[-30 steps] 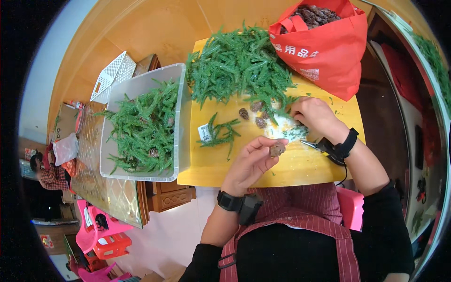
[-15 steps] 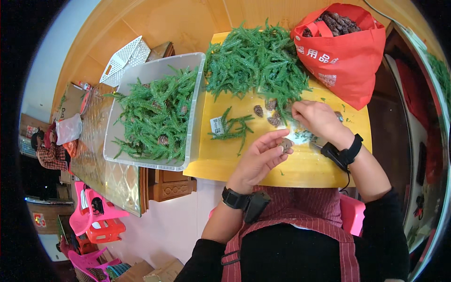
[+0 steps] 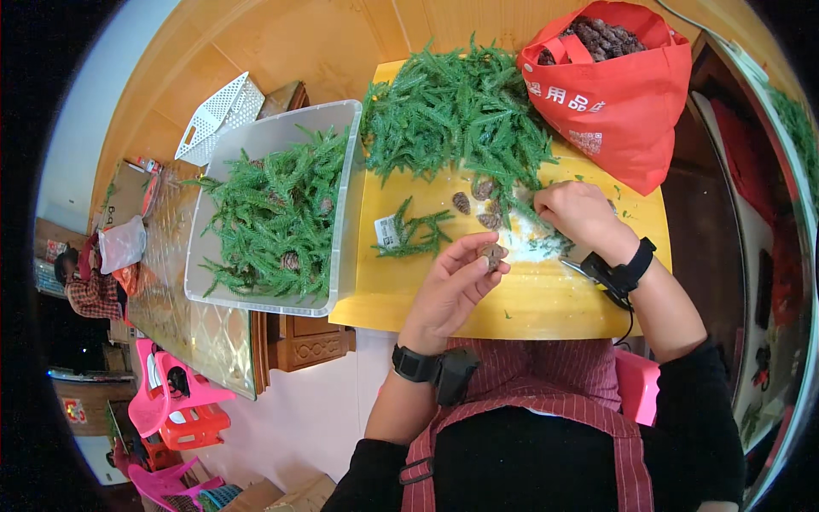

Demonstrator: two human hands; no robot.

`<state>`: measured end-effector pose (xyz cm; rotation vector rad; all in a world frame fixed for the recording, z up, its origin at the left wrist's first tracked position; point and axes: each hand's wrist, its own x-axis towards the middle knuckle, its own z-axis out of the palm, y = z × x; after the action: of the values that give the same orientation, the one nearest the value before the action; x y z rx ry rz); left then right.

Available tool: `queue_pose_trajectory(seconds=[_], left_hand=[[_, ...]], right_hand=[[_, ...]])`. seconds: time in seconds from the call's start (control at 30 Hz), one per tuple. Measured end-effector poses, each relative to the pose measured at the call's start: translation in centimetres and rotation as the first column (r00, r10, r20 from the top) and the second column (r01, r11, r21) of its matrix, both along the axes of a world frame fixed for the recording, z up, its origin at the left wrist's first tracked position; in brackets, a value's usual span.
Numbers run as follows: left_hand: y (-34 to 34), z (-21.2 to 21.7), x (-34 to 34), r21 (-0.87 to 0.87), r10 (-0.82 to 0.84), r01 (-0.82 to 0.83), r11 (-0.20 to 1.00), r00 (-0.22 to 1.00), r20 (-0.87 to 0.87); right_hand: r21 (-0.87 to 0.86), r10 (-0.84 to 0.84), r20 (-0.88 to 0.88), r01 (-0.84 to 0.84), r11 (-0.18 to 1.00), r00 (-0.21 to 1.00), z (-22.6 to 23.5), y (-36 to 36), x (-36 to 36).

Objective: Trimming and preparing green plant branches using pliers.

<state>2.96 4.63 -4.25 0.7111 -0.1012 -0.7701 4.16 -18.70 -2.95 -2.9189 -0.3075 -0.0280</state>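
My left hand (image 3: pixel 448 290) pinches a small brown pine cone (image 3: pixel 492 254) between thumb and fingers, over the near side of the yellow board (image 3: pixel 409 300). To the right, my right hand (image 3: pixel 582 215) is closed, its fingertips down beside a green artificial pine sprig (image 3: pixel 515 201); what they grip, if anything, is hidden. Several loose pine cones (image 3: pixel 461 202) lie between the hands and the big pile of green sprigs (image 3: pixel 456 111). One tagged sprig (image 3: pixel 418 230) rests alone left of them. Beneath my right wrist shows a pointed metal tool tip (image 3: pixel 573 266), partly covered.
A clear plastic bin (image 3: pixel 348 213) full of sprigs with cones stands at the left. A red bag (image 3: pixel 614 115) of pine cones sits at the back right. Beyond the bin are a white perforated basket (image 3: pixel 220 115) and a glass-topped table (image 3: pixel 162 282). Another person (image 3: pixel 92 294) is far left.
My left hand has shifted slightly left with the pine cone still in its fingers. My right hand stays by the sprigs, its fingers lowered slightly. The whole view has shifted a little.
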Motion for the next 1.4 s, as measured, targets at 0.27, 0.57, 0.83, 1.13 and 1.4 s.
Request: queue_pose_trajectory(seconds=[0.27, 0.57, 0.83, 1.13, 1.4], left_hand=[[0.1, -0.3, 0.1, -0.019, 0.021, -0.020, 1.000, 1.000, 0.002], [0.2, -0.4, 0.1, 0.008, 0.028, -0.028, 1.000, 0.999, 0.014], [0.6, -0.4, 0.1, 0.040, 0.047, -0.047, 0.998, 0.999, 0.019], [1.4, 0.9, 0.2, -0.054, 0.225, -0.220, 0.974, 0.968, 0.110], [2.5, 1.6, 0.3, -0.193, 0.276, -0.243, 0.951, 0.946, 0.167]], right_hand=[[-0.022, 0.019, -0.006, -0.019, 1.000, 1.000, -0.2, 0.2, 0.2], [0.069, 0.095, 0.051, -0.099, 0.993, 0.994, -0.3, 1.0, 0.0], [0.066, 0.143, 0.172, -0.156, 0.986, 0.975, -0.9, 2.2, 0.1], [0.034, 0.201, 0.135, -0.207, 0.978, 0.970, -1.6, 4.9, 0.3], [0.726, 0.046, 0.069, -0.082, 0.683, 0.997, 4.8, 4.2, -1.6]])
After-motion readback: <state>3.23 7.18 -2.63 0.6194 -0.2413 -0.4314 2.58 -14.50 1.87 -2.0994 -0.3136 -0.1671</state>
